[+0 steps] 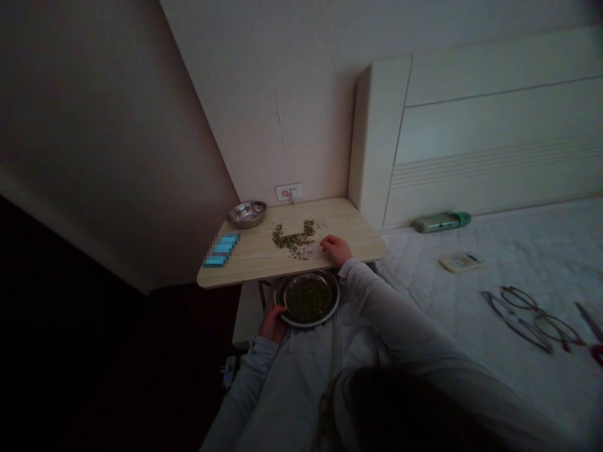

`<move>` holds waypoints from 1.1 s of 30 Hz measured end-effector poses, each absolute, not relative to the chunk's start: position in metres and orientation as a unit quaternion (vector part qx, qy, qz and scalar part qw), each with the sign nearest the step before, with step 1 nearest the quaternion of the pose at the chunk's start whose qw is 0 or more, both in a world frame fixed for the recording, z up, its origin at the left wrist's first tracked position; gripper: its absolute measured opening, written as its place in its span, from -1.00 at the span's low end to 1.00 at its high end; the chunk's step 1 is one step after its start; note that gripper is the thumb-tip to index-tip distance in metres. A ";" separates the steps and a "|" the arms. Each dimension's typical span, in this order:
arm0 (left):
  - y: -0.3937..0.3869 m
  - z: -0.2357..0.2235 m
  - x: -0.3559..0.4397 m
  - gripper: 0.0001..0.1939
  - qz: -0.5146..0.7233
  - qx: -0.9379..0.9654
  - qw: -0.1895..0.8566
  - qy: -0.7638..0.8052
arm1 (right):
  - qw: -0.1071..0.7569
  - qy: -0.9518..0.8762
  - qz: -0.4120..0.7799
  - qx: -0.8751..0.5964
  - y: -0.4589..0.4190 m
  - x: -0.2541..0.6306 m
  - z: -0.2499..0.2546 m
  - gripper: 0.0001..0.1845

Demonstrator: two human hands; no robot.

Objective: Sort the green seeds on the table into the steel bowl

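My left hand (274, 323) grips the left rim of a round metal bowl (333, 307) held over my lap, below the table's front edge. Small green beans (308, 300), which look like mung beans, fill its bottom. Above the tabletop, my right hand (335, 250) has its fingers drawn together; what they pinch, if anything, is too small to make out. Just left of those fingertips, more green beans (292, 241) lie scattered in a rough U shape. A faint whitish patch (311, 250) shows between the beans and my fingers.
On the small wooden table (249, 263) stand another metal bowl (247, 215) and a blurred blue rectangle (222, 250). A wall socket (288, 192) is behind. On the bed at right lie a green case (441, 221), a remote control (460, 262), glasses (537, 317) and scissors (594, 336).
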State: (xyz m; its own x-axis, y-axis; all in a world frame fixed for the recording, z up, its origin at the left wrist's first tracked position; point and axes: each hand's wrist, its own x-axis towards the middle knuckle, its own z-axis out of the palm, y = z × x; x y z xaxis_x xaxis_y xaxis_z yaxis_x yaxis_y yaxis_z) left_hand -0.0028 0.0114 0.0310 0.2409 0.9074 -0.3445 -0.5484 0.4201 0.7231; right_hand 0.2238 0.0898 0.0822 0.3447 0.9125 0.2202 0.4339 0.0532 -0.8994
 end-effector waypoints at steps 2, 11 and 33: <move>0.011 0.030 -0.003 -0.46 0.486 0.238 0.753 0.375 | 0.505 -0.517 0.237 -0.649 0.089 0.223 0.084 -0.84; 0.012 0.030 -0.004 -0.46 0.485 0.243 0.751 0.376 | 0.500 -0.518 0.229 -0.655 0.087 0.222 0.086 -0.84; 0.011 0.032 -0.003 -0.47 0.484 0.236 0.748 0.388 | 0.505 -0.517 0.237 -0.649 0.086 0.222 0.088 -0.85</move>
State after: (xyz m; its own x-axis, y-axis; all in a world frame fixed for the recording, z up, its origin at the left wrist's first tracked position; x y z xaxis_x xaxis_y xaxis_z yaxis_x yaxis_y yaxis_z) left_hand -0.0032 0.0111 0.0320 0.2298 0.9075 -0.3515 -0.5418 0.4193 0.7285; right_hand 0.2218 0.0861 0.0875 0.3529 0.9105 0.2155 0.4320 0.0457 -0.9007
